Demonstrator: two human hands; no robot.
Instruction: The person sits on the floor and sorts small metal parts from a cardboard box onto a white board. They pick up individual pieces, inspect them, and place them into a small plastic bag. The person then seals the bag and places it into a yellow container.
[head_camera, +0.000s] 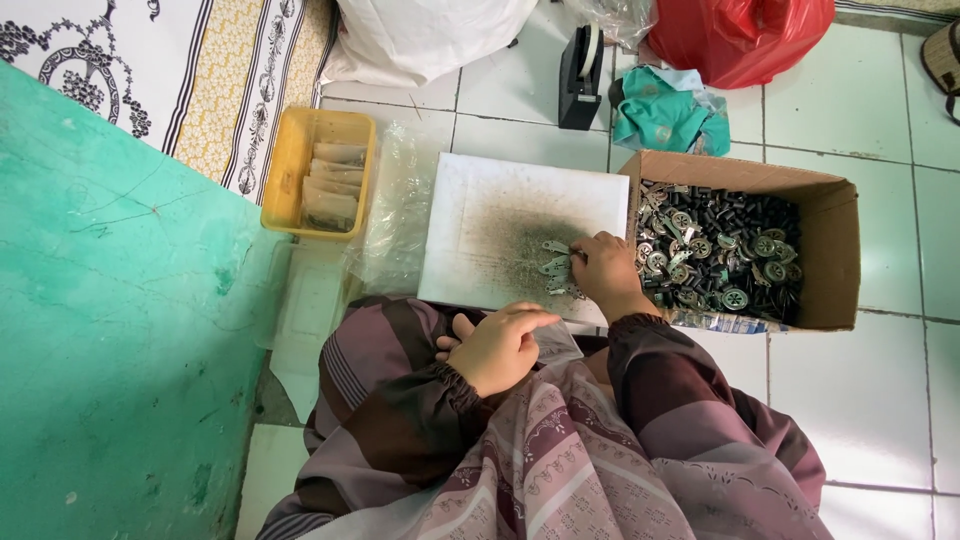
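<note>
I sit on a tiled floor with a white board (480, 205), smudged dark in its middle, in front of my knees. My right hand (607, 270) rests on the board's right edge, fingers closed over a few small metal parts (553, 264) lying there. My left hand (500, 345) is at my lap, pinching the edge of a small clear plastic bag (560, 345). To the right, an open cardboard box (835, 250) holds several small metal and black parts (720, 255).
A yellow tray (290, 165) with filled small bags stands at the left, clear plastic (395, 210) beside it. A black tape dispenser (580, 75), teal cloth (665, 115), white bag (420, 35) and red bag (740, 35) lie behind. A green wall (110, 330) is at left.
</note>
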